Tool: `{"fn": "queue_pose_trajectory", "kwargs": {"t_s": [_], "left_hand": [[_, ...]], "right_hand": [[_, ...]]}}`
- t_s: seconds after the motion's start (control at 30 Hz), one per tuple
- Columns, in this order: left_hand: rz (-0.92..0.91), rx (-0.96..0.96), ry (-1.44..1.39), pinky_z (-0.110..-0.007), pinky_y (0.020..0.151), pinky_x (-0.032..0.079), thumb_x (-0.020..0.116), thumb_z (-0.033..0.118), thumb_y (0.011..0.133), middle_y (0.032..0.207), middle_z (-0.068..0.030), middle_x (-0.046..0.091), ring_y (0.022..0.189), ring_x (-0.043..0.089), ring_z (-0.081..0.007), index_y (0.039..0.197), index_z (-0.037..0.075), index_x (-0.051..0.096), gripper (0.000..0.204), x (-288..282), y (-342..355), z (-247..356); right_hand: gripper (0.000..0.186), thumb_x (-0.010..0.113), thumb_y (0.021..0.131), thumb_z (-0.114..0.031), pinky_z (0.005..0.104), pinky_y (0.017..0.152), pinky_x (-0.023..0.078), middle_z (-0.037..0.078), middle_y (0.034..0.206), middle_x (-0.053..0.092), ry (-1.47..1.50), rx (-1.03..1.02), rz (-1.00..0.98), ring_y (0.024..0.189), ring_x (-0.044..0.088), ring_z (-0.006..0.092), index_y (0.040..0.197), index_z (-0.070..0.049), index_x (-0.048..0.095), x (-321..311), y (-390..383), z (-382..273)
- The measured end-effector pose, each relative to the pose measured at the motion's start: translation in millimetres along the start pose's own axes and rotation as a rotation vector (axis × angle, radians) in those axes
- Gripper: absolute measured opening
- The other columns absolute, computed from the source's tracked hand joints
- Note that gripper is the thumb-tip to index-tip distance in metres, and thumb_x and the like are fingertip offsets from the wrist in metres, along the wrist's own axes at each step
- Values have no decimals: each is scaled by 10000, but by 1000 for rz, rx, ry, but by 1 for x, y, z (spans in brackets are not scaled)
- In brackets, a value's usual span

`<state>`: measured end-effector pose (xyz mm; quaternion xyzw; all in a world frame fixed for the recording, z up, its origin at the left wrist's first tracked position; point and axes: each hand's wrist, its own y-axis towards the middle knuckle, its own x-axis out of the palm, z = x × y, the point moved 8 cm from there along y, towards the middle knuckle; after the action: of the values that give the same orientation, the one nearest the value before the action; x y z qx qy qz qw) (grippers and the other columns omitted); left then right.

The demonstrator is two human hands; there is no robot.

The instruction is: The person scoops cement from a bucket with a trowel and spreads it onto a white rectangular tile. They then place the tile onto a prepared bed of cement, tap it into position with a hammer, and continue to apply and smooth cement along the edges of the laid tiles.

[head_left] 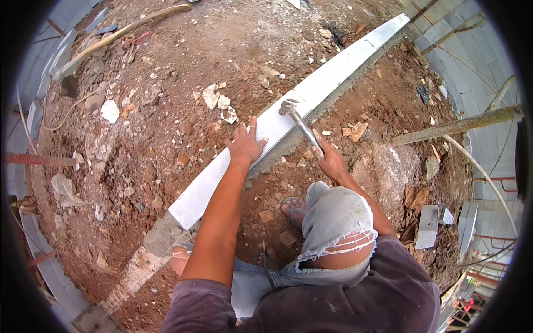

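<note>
A white slab (327,83) runs diagonally from the lower left to the upper right of the frame, along a strip of mortar (162,237). Near the centre, the left hand (247,144) lies spread on the slab, gripping nothing. Just right of it, the right hand (331,161) is wrapped around a hammer (303,127), its head over the slab; contact is unclear.

Can't see the whole handle of the hammer (302,126) from over here, my right hand (332,162) covers its lower part. My left hand (246,146) hides a bit of the white slab (333,69). Bottom edge chops off the dark shirt (316,308), and the reddish clutter (472,305) lower right's too tiny to make out.
</note>
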<state>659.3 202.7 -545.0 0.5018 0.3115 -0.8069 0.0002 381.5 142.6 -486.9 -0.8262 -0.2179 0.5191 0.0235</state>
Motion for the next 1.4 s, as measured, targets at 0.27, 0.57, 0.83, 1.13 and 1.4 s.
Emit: {"fn": "queue_pose_trajectory", "kwargs": {"t_s": [0.27,0.57,0.83,1.13,1.4], "left_hand": [[171,40,-233,-570,1227,171,702,543,861,1621,-201,297,1513,242,-387,1631,227,107,1023,-27,-105,-215],[35,-117,-545,-441,1040,455,637,471,917,1303,-258,631,1211,598,-412,1386,40,558,642,73,-202,-347],[141,-146,-425,-485,962,479,570,408,966,1161,-271,677,1089,639,-429,1241,10,634,488,76,-209,-359],[166,-146,-372,-505,964,480,529,441,991,1186,-237,678,1131,629,-410,1270,46,601,489,62,-218,-343],[141,-131,-420,-482,959,472,520,404,1008,1167,-267,669,1098,631,-428,1266,14,599,473,56,-215,-337]], "right_hand": [[596,559,1013,-508,247,474,367,-9,727,487,633,-359,-34,579,467,66,1362,-25,547,-49,-22,-81],[542,548,1001,-535,412,553,433,143,758,568,202,-764,-216,583,553,271,1190,-27,535,51,-5,-111],[401,549,1007,-417,520,666,445,268,795,611,25,-713,-314,782,592,519,1191,-62,538,92,-22,-110],[342,534,1021,-364,485,706,464,254,822,622,-39,-551,-288,809,615,446,1221,-88,561,85,-28,-73],[298,542,1018,-353,525,716,465,292,877,632,-93,-429,-207,815,576,528,1143,-86,589,78,-17,-45]]}}
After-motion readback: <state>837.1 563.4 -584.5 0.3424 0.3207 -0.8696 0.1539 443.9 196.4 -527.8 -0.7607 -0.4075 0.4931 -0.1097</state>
